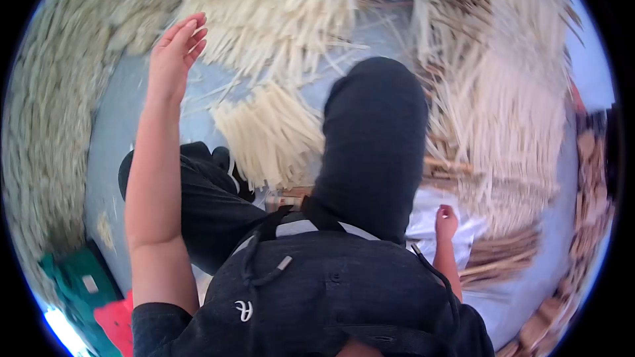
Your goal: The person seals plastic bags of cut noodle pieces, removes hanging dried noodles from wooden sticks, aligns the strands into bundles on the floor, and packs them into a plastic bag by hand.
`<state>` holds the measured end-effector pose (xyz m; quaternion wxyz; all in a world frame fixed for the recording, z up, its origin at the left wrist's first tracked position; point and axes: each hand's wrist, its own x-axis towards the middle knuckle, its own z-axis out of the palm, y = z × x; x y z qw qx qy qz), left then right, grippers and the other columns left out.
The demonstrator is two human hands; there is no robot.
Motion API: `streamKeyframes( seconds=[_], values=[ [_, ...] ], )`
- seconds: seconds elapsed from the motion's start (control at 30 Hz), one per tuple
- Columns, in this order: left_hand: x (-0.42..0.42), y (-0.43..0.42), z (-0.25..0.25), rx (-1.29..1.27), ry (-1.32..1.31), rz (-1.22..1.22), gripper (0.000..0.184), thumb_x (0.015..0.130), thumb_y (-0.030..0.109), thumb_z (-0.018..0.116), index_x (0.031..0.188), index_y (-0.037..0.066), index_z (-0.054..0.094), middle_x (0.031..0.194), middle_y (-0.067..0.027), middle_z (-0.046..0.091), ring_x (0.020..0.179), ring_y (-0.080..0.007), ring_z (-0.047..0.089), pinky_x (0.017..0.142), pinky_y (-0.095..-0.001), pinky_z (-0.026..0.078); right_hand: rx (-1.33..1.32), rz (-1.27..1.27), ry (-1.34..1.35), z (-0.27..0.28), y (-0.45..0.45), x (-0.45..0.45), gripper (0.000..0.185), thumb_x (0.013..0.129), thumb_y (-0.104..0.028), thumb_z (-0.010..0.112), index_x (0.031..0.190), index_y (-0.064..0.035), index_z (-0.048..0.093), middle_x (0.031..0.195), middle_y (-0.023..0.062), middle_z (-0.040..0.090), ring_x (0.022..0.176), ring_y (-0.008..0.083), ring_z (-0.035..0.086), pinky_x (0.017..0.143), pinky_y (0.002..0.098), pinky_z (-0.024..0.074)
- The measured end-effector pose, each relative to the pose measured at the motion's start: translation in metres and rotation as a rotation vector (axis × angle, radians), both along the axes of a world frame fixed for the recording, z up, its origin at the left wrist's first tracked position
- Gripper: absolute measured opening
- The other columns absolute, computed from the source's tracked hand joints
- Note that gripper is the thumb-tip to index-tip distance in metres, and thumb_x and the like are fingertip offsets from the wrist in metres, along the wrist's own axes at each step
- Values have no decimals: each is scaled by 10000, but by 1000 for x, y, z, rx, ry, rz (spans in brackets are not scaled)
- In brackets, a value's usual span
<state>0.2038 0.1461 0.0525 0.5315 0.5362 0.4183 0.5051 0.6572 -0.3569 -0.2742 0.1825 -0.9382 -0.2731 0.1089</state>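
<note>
My left hand (177,53) reaches out at the upper left, over the edge of a spread of pale, flat strips (271,13). Its fingers are loosely bent and a little apart, with nothing visible between them. Down at the lower right, my right hand (446,219) is closed, its fingers curled in. Whatever it may hold is hidden. It is beside a white plastic sheet (423,215), near a wide layer of pale strips (509,106). A smaller bundle of pale strips (268,132) lies between my legs.
More strips (53,92) cover the left side. Brown stalks (503,258) lie at the lower right, and brown pieces (589,198) line the right edge. A green item (79,277) and a red item (116,324) sit at the lower left. My raised knee (377,112) stands mid-view.
</note>
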Motion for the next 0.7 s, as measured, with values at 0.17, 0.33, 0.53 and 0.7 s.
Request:
streamKeyframes(
  seconds=[0.17, 0.33, 0.53, 0.7],
  values=[
    [-97, 54, -122, -291, -14, 300, 313, 915, 214, 626, 1194, 72, 628, 1144, -17, 634, 1020, -151, 588, 846, -271, 487, 659, -18, 227, 199, 196, 9, 228, 959, -238, 582, 1069, -59, 669, 834, 1, 641, 670, 52, 520, 585, 215, 412],
    [-143, 62, -269, -563, 134, 478, 552, 854, 264, 650, 1355, 97, 488, 1325, -86, 515, 1168, -254, 488, 934, -421, 441, 865, 617, 236, 348, 370, -86, 266, 947, -167, 584, 1176, -45, 645, 968, 14, 667, 792, 70, 560, 671, 190, 418],
    [-158, 46, -414, -760, 587, 590, 897, 764, 373, 747, 1440, -34, 321, 1452, -218, 394, 1333, -334, 399, 1080, -423, 345, 166, 1040, 450, 231, 549, -190, 494, 888, -334, 664, 1264, -25, 583, 1105, 89, 665, 923, 161, 633, 848, 285, 494],
    [-139, 28, -426, -801, 615, 592, 1076, 666, 487, 810, 1411, -102, 303, 1434, -298, 380, 1338, -389, 389, 1108, -412, 322, -258, 898, 429, 27, 580, -195, 923, 740, -615, 701, 1366, 20, 464, 1352, 210, 527, 1243, 331, 521, 1048, 390, 402]
  ],
)
